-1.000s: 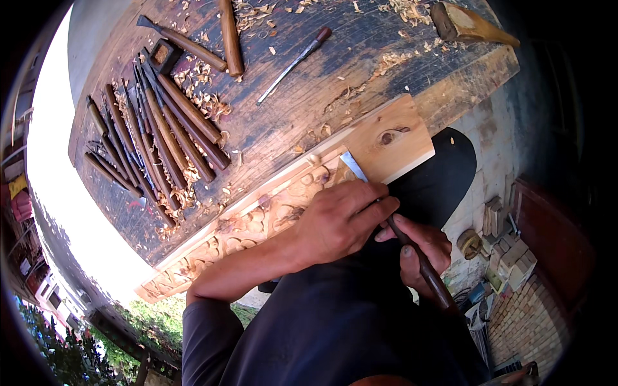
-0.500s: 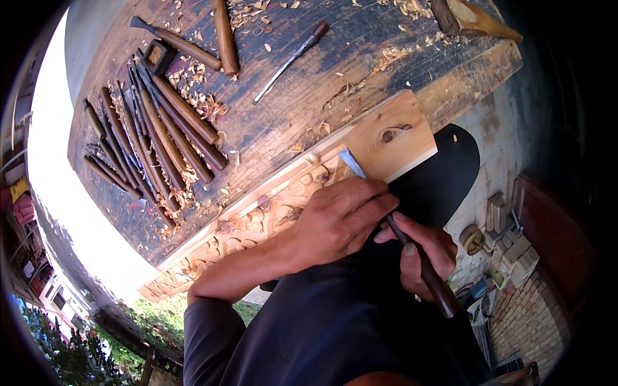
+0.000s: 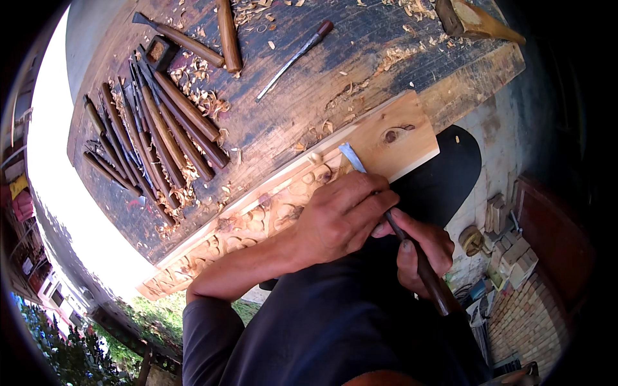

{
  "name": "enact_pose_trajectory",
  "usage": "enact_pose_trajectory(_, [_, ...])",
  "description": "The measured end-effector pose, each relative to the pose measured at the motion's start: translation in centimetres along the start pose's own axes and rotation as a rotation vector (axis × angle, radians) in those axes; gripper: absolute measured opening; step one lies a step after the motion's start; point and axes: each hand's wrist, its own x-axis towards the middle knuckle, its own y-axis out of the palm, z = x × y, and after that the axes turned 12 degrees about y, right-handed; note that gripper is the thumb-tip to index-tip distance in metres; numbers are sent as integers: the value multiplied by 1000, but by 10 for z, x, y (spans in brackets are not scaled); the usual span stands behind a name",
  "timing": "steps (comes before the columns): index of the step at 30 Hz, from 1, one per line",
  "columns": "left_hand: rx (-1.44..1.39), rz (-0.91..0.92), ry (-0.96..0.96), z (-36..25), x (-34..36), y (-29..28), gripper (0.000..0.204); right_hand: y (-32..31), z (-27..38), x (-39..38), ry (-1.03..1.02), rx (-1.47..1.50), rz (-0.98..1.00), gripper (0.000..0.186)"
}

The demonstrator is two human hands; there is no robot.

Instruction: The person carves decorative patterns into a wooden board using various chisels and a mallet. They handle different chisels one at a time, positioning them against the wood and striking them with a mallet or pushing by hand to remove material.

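A long wood-carving chisel is gripped by both of my hands. Its flared steel blade point(image 3: 351, 157) rests on a pale board point(image 3: 380, 132), at the line where carved relief meets plain wood. My left hand point(image 3: 344, 212) is closed round the shank near the blade, with that forearm lying across the carved part. Behind it, my right hand point(image 3: 423, 249) wraps the dark wooden handle point(image 3: 432, 280), thumb along its side. Scrolling raised shapes point(image 3: 261, 222) cover the board's left stretch; a dark knot point(image 3: 391, 136) shows in the plain right end.
Several chisels and gouges point(image 3: 154, 128) lie fanned out on the scarred workbench point(image 3: 290, 122) at left, beside a small dark box point(image 3: 159, 53). A single slim chisel point(image 3: 295, 61) lies farther back. A wooden mallet-like tool point(image 3: 479, 22) sits at the far right. Shavings point(image 3: 206, 101) are scattered about.
The chisel's blade has shifted slightly away from me and to the left on the board, and its face catches the light differently. Both hands keep their grip.
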Motion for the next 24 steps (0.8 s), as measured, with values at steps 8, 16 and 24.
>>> enact_pose_trajectory(8, [68, -3, 155, 3, -5, 4, 42, -27, -16, 12, 48, 214, 70, 37])
enact_pose_trajectory(16, [377, -85, 405, -27, 6, 29, 50, -79, -9, 34, 101, 90, 148, 46])
enact_pose_trajectory(24, [176, -119, 182, -4, 59, 65, 94, -87, -18, 54, 335, 339, 180, 37])
